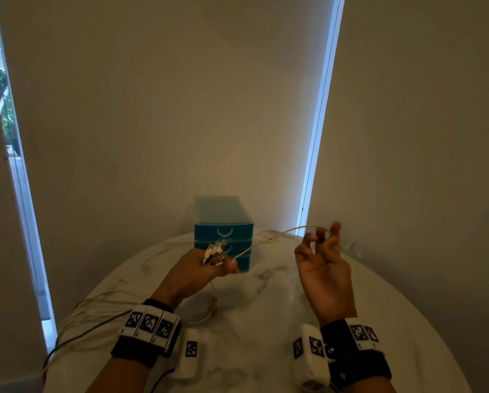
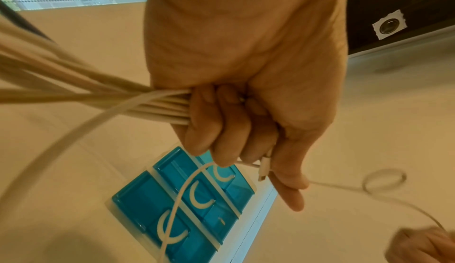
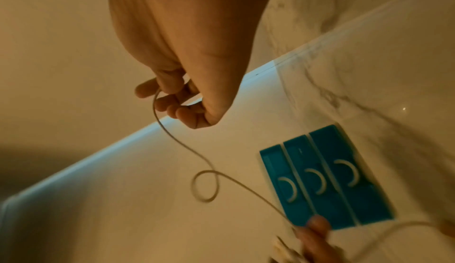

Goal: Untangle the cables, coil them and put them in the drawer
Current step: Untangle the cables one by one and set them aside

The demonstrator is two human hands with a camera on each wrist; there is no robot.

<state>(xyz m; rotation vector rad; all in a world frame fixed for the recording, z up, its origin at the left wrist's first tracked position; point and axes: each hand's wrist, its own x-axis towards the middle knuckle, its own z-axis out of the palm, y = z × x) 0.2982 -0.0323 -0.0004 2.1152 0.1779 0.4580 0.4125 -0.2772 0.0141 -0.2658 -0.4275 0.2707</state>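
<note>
White cables (image 2: 152,107) bunch in left hand (image 1: 198,275); right hand (image 1: 324,268) pinches 1.

Drawer unit (image 1: 223,232) on bench (image 1: 266,302) at far edge, against blind behind. Left hand (image 1: 198,272) before unit, right hand (image 1: 324,268) to its right, both above bench. Single cable (image 1: 280,233) spans between hands. Cable bundle (image 1: 93,313) trails left off bench edge.

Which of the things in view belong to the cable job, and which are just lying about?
Job:
- bundle of white cables, gripped in the left hand
- single thin white cable, held by the right hand
- blue plastic three-drawer box, drawers shut

Lying about:
- round white marble table
- beige roller blinds
</note>
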